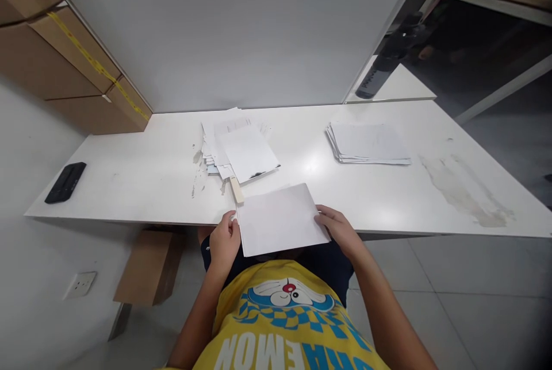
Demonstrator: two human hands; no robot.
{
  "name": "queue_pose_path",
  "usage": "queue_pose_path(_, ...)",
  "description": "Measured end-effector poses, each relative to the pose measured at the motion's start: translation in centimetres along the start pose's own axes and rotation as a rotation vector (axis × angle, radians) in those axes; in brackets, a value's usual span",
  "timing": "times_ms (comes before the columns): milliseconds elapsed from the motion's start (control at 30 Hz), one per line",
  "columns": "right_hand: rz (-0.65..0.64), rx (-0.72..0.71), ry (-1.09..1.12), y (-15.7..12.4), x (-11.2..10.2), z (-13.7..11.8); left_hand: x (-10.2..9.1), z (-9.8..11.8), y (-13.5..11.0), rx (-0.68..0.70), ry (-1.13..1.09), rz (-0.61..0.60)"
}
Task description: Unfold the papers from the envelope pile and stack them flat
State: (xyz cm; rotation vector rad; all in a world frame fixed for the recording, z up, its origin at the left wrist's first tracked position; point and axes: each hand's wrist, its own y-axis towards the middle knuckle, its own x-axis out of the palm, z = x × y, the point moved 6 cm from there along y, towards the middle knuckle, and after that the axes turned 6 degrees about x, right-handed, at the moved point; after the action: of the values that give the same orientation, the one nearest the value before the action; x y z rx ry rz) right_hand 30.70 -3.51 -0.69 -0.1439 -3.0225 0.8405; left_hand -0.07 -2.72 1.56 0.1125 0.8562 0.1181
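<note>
Paper: white, blank on top, can't tell if it's one sheet or a few. The paper [280, 220] sits right between the two hands, over the front edge of the table [409, 197], long axis running side to side, right end angled a bit away from the body.
Left hand: this hand [226, 238] is pinching the paper's left edge, fingers curled.
Right hand: this one [338, 229] has the right edge, thumb on top.
Messy pile: the messy pile [248, 151] is ahead of the left hand and a touch right, so that hand's closer.
Neat pile: the neat pile [371, 143] is ahead and right of the right hand, so that one's nearer there.
Tan block: small tan block [237, 191] just ahead of the left hand, by the paper's far left corner; can't tell if they touch.
Shirt: yellow shirt [276, 312] with big letters, looks like DORAEMON, upside down and cut off.
Bottle: dark bottle [382, 62] way beyond the right hand, label too blurry for me.
Tape: yellow tape [81, 51] on the boxes [64, 77] far left of the left hand, print unreadable.
</note>
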Motion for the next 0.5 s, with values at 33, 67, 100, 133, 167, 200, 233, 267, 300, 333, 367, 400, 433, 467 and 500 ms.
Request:
queue_pose_path(33, 0.008, -0.01, -0.014, 0.4, -0.1, -0.3, -0.2, 0.3, 0.5, 0.027, 0.016, 0.05)
queue_pose_path(67, 0.013, -0.019, -0.029, 0.9, -0.3, -0.5, -0.3, 0.6, 1.0, 0.067, 0.019, 0.093)
queue_pose_path(100, 0.02, -0.026, -0.047, 1.4, -0.4, -0.6, -0.2, 1.0, 1.7, 0.123, 0.017, 0.12)
queue_pose_path(133, 0.027, -0.03, -0.066, 1.8, -0.5, -0.8, 0.0, 1.5, 2.3, 0.196, 0.018, 0.122)
queue_pose_path(167, 0.037, -0.031, -0.088, 2.2, -0.5, -0.9, 0.4, 1.9, 3.0, 0.28, 0.028, 0.097)
queue_pose_path(200, 0.052, -0.033, -0.113, 2.6, -0.6, -0.9, 1.0, 2.4, 3.5, 0.362, 0.047, 0.056)
queue_pose_path(233, 0.07, -0.037, -0.137, 2.9, -0.6, -0.9, 1.5, 2.6, 3.9, 0.429, 0.072, 0.012)
queue_pose_path(267, 0.085, -0.042, -0.156, 3.1, -0.5, -0.9, 2.0, 2.8, 4.2, 0.475, 0.096, -0.024)
queue_pose_path(300, 0.096, -0.048, -0.168, 3.2, -0.5, -0.9, 2.4, 2.8, 4.4, 0.498, 0.115, -0.046)
queue_pose_path(333, 0.102, -0.055, -0.176, 3.4, -0.5, -0.8, 2.7, 2.7, 4.5, 0.503, 0.129, -0.057)
queue_pose_path(367, 0.106, -0.063, -0.18, 3.5, -0.5, -0.7, 2.9, 2.6, 4.5, 0.499, 0.141, -0.06)
queue_pose_path(400, 0.104, -0.069, -0.18, 3.6, -0.5, -0.5, 3.1, 2.4, 4.4, 0.492, 0.151, -0.061)
queue_pose_path(433, 0.102, -0.071, -0.178, 3.8, -0.6, -0.4, 3.3, 2.3, 4.3, 0.489, 0.162, -0.068)
queue_pose_path(467, 0.101, -0.072, -0.175, 3.9, -0.8, -0.2, 3.4, 2.2, 4.2, 0.486, 0.175, -0.076)
queue_pose_path(500, 0.099, -0.068, -0.17, 4.0, -0.9, -0.1, 3.6, 2.1, 4.1, 0.484, 0.191, -0.085)
